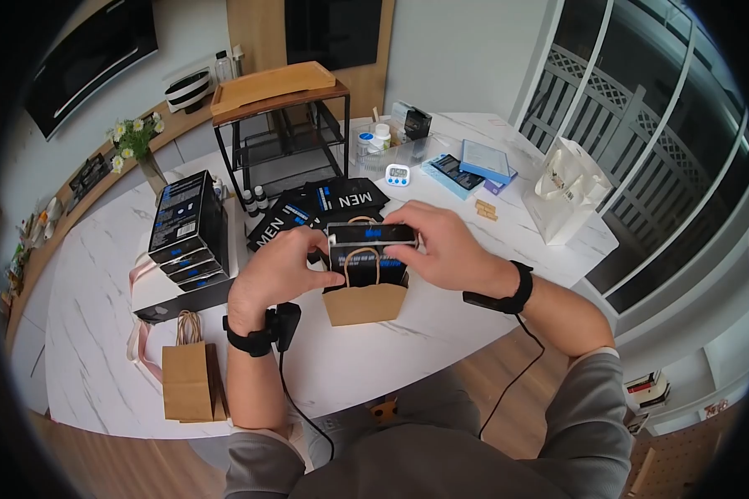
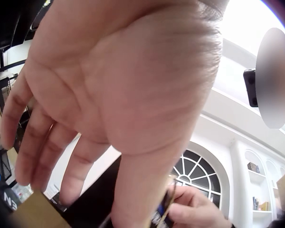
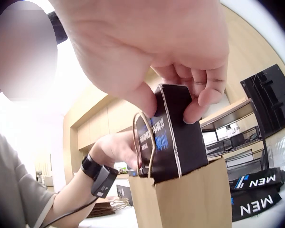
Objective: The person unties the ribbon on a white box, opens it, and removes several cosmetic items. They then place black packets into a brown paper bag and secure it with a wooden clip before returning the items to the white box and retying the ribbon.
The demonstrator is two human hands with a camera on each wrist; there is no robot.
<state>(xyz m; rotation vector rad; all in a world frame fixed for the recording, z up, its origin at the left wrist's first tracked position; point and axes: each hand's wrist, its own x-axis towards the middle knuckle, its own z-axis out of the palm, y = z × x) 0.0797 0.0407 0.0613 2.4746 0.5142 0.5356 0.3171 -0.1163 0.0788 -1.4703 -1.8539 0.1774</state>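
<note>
A black box [image 3: 187, 137] with blue and white print stands upright, its lower part inside a small brown paper bag [image 1: 366, 305]. My right hand [image 1: 449, 245] pinches the box's top, thumb on the printed face and fingers on the opposite side. At the bag's left side is my left hand [image 1: 275, 270], its thumb at the rim near a twisted handle [image 3: 152, 147]. Its fingers [image 2: 78, 171] are spread and fairly straight in the left wrist view. The bag's lower inside is hidden.
Flat black packs marked MEN [image 1: 345, 198] lie behind the bag. Left are stacked black boxes [image 1: 187, 220] and folded brown bags [image 1: 190, 382]. A black rack [image 1: 283, 141] stands at the back, near a white timer [image 1: 397, 175]. A white bag [image 1: 564, 191] stands right.
</note>
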